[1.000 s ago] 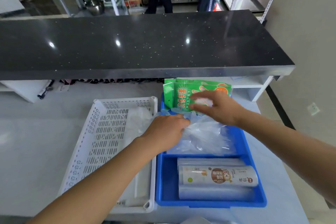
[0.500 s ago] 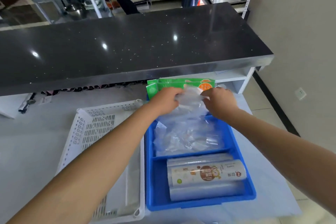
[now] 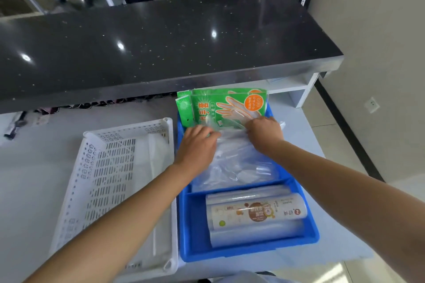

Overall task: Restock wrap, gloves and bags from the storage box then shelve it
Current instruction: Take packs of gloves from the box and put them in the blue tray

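- A bundle of clear, crinkled plastic bags (image 3: 239, 161) is being settled into the far compartment of the blue plastic divided bin (image 3: 308, 234), which is standing on the pale surface (image 3: 34, 174) near its right edge.
- The top of the bundle is being gripped by the left hand (image 3: 197, 145), its fingers curled onto the film at the left; the right hand (image 3: 264, 133) is pinching the film at the upper right.
- Green printed glove packets (image 3: 227, 105) are being propped upright against the far wall of the bin, just behind both hands and touching the bags.
- Three rolls of cling wrap (image 3: 255, 213) are lying side by side in the near compartment, one labelled, the others plain.
- A white perforated plastic basket (image 3: 110, 167), judged to be the storage box, is sitting just beside the bin on its left; thin clear plastic is showing inside it.
- Risks, as judged: the glove packets could be knocked flat if the hands are pushed further back; the slippery bags could spring up over the divider once released; film could be torn if pulled from both ends.
- Writing: the packets are carrying large white Chinese characters, a hand outline and an orange round badge with small text that cannot be made out; the roll label is bearing a brown emblem and Chinese characters, seen upside down and too small to be read reliably.
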`<action>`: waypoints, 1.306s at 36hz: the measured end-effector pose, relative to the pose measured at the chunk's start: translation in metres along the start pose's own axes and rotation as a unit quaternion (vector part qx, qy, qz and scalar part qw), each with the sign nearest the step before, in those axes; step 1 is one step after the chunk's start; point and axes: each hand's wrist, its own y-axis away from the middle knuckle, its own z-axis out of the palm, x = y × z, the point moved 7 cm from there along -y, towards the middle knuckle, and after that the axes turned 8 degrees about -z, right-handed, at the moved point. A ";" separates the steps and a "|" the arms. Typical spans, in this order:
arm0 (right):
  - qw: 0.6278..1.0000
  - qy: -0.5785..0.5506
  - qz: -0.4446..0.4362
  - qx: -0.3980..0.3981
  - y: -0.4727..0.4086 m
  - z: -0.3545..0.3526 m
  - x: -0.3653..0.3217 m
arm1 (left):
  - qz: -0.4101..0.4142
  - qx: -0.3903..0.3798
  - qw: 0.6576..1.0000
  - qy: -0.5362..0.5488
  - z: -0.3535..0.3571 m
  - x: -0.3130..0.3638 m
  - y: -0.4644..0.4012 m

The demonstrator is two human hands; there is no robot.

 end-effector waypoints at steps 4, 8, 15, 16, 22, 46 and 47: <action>0.999 -0.048 0.003 0.000 0.001 -0.009 -0.004 | -0.031 -0.042 0.998 0.032 0.004 -0.007 0.015; 0.993 -0.101 -0.031 0.059 0.014 -0.030 -0.005 | -0.055 -0.008 0.995 0.089 -0.012 -0.009 0.017; 0.976 -0.119 -0.183 0.026 0.069 -0.028 -0.015 | -0.018 -0.118 0.993 0.008 0.007 -0.008 0.030; 0.978 -0.084 -0.189 0.001 0.071 -0.020 -0.015 | -0.019 -0.124 0.992 0.002 0.008 -0.009 0.030; 0.974 -0.076 -0.173 0.125 0.056 -0.023 -0.024 | -0.034 -0.036 0.994 0.095 -0.015 -0.010 0.007; 0.981 -0.181 0.061 -0.039 0.001 0.012 -0.006 | -0.226 -0.165 0.943 0.179 0.010 -0.049 -0.025; 0.984 -0.172 0.047 -0.019 0.005 0.004 -0.006 | -0.227 -0.097 0.949 0.199 -0.007 -0.049 -0.025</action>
